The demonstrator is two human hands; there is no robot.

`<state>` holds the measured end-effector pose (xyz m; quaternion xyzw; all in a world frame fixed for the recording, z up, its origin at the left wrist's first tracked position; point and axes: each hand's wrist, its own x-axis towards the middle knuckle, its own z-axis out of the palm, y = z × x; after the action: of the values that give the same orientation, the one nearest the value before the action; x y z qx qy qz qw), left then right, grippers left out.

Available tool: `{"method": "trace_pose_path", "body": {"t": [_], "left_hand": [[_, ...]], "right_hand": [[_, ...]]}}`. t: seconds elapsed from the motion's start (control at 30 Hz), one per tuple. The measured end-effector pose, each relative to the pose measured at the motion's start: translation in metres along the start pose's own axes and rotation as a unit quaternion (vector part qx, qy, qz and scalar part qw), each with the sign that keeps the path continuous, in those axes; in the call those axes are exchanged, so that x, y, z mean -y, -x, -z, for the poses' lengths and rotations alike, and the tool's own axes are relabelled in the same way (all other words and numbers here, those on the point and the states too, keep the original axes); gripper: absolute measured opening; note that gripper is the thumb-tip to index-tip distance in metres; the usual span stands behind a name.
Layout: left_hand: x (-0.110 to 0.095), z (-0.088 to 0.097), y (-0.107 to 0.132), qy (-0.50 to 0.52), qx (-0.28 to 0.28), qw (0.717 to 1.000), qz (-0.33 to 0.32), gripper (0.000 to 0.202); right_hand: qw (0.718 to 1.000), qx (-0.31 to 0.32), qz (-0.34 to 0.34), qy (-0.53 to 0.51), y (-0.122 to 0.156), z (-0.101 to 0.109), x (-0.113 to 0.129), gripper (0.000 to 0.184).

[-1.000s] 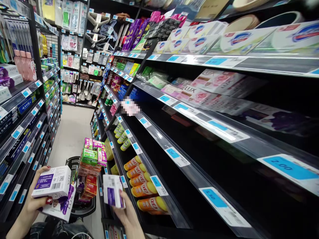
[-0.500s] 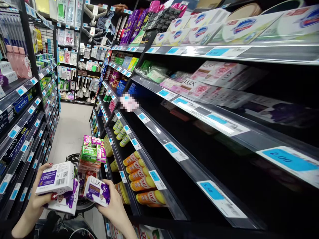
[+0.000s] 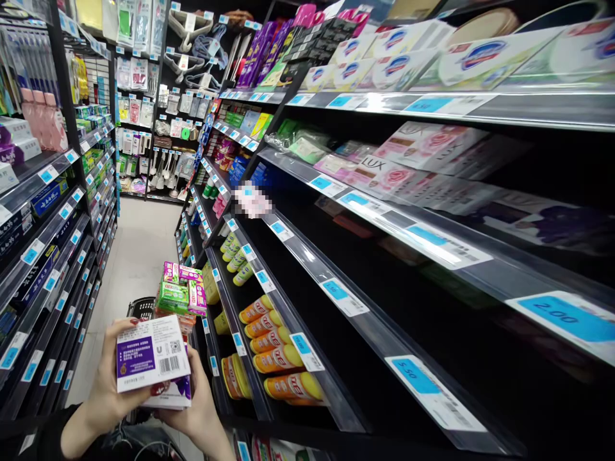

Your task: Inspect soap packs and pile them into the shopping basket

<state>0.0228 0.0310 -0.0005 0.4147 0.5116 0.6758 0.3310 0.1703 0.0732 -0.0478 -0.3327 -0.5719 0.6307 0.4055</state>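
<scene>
My left hand (image 3: 106,384) grips a white and purple soap box (image 3: 154,355) from its left side, with the barcode face turned up to me. Under it shows part of a second Lux soap box (image 3: 177,398). My right hand (image 3: 199,403) closes around the right side of these boxes, its thumb along their edge. Which box lies in which palm is partly hidden. Just beyond the boxes, bundled green and pink soap packs (image 3: 180,294) are piled high on the black basket (image 3: 141,308).
To the right, a long shelf holds Lux soap boxes (image 3: 423,150), Safeguard boxes (image 3: 398,67) above and orange bottles (image 3: 273,349) lower down. The left shelf (image 3: 52,282) carries boxed goods. Pale floor (image 3: 148,237) runs between them to hanging goods at the back.
My hands have come together: the left moved right with its boxes, and the right brought its Lux soap box against them. The view has shifted slightly.
</scene>
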Motion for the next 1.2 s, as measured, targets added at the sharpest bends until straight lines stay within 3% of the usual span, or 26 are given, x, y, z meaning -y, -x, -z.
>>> {"method": "trace_pose_path", "body": {"t": [0.1, 0.2, 0.3, 0.37, 0.47, 0.57, 0.8, 0.9, 1.07, 1.2], "left_hand": [[0.000, 0.000, 0.005, -0.029, 0.033, 0.998, -0.038, 0.060], [-0.003, 0.004, 0.006, -0.067, 0.058, 0.996, -0.019, 0.061], [-0.005, 0.011, 0.003, -0.145, 0.118, 0.982, -0.008, 0.065], [-0.006, 0.015, 0.001, -0.170, 0.151, 0.974, 0.007, 0.066], [-0.005, 0.018, 0.000, -0.134, 0.150, 0.978, 0.060, 0.069], [-0.002, 0.021, 0.000, -0.109, 0.161, 0.976, 0.095, 0.076], [0.015, 0.039, 0.000, -0.028, 0.283, 0.954, 0.093, 0.117], [0.028, 0.040, 0.007, -0.023, 0.271, 0.958, 0.092, 0.122], [0.035, 0.036, 0.017, 0.006, 0.201, 0.974, 0.103, 0.116], [0.031, 0.038, 0.016, 0.004, 0.178, 0.975, 0.137, 0.101]], "right_hand": [[0.998, -0.007, -0.023, -0.049, 0.002, -0.003, -0.007, 0.085], [0.997, -0.007, -0.021, -0.071, 0.002, -0.004, -0.010, 0.086], [0.998, -0.009, -0.001, -0.064, 0.003, -0.005, -0.007, 0.079], [0.997, -0.024, 0.009, -0.070, 0.005, -0.005, -0.003, 0.085], [0.994, -0.051, 0.015, -0.093, 0.008, -0.004, -0.002, 0.098], [0.995, -0.031, 0.006, -0.091, 0.010, -0.002, -0.007, 0.088], [0.992, -0.036, 0.016, -0.123, 0.011, -0.006, -0.007, 0.078], [0.992, -0.035, 0.006, -0.118, 0.013, -0.010, -0.001, 0.078], [0.996, -0.018, 0.004, -0.088, 0.016, -0.012, -0.006, 0.087], [0.995, 0.038, -0.007, -0.093, 0.017, -0.009, -0.010, 0.121]]}}
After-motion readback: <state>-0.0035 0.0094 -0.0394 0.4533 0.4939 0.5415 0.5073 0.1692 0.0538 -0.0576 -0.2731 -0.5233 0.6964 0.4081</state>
